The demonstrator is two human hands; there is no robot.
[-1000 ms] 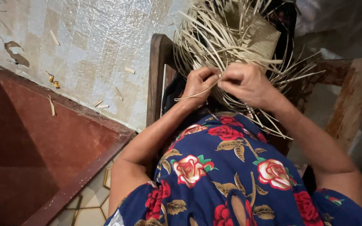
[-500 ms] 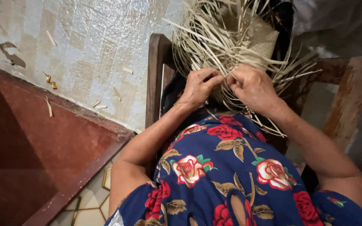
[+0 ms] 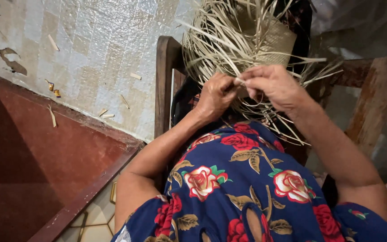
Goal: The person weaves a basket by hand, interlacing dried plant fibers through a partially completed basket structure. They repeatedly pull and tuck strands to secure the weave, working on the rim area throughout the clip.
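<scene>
Hands risen higher: left hand, right hand pinch straw strands closed; woven hat top cut off.

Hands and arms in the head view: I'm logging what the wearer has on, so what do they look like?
Both arms are bare, without sleeves, gloves, rings or watch. The left hand and right hand are uncovered. The garment is dark blue with red and cream roses.

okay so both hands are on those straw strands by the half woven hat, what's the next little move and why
Probably draw the pinched strand across its neighbours and snug it against the woven straw hat. The left hand and right hand meet on it right at the woven edge, and many loose strands fan out unwoven.
</scene>
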